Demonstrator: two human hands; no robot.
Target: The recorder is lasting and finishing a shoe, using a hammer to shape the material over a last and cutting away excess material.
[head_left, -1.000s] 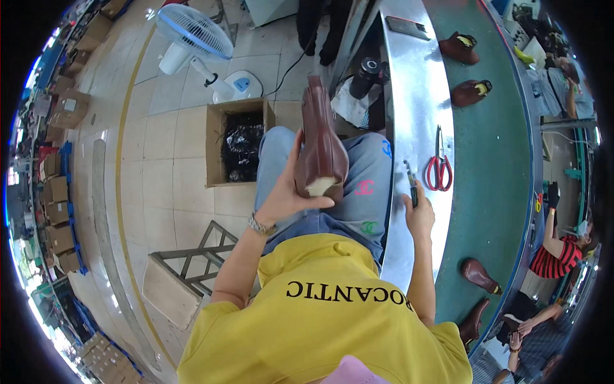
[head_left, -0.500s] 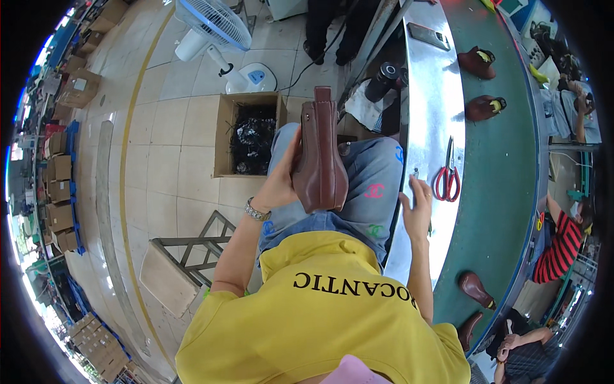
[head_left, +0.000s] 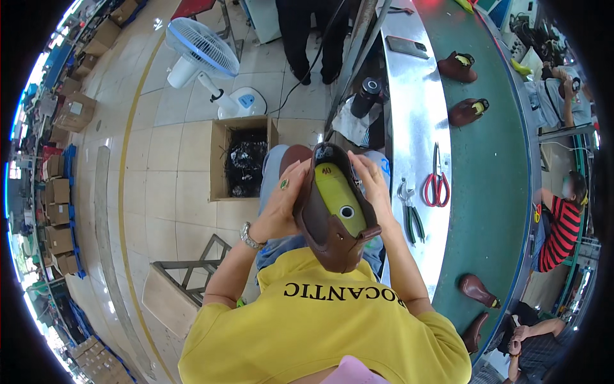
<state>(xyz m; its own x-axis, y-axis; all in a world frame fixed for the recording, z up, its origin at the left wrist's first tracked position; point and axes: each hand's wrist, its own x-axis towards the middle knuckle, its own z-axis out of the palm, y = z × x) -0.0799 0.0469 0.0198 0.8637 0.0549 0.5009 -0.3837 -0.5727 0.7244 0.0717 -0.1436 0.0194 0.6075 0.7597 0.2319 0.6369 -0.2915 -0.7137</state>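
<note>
A brown leather boot [head_left: 332,253] with a yellow-green shoe last [head_left: 337,191] inside it is between my hands, above my lap. Its opening faces up, showing the last's top with a round metal-rimmed hole. My left hand [head_left: 281,198] is wrapped round the boot's left side, and my right hand [head_left: 372,185] grips its right side near the far end. Both palms' inner sides are hidden by the leather. To the right, on the steel ledge, lie green-handled pliers [head_left: 412,221] and red-handled scissors [head_left: 436,185], apart from my hands.
A dark phone [head_left: 407,47] lies farther along the steel ledge [head_left: 409,96]. Several brown boots stand or lie on the green conveyor belt [head_left: 476,205]. Left of my knees is an open cardboard box [head_left: 220,160] with dark scraps; beyond it stands a fan [head_left: 204,51]. Co-workers sit at right.
My right hand has left the steel ledge and taken hold of the boot, uncovering the pliers. The boot has been turned so that its opening and the last inside show.
</note>
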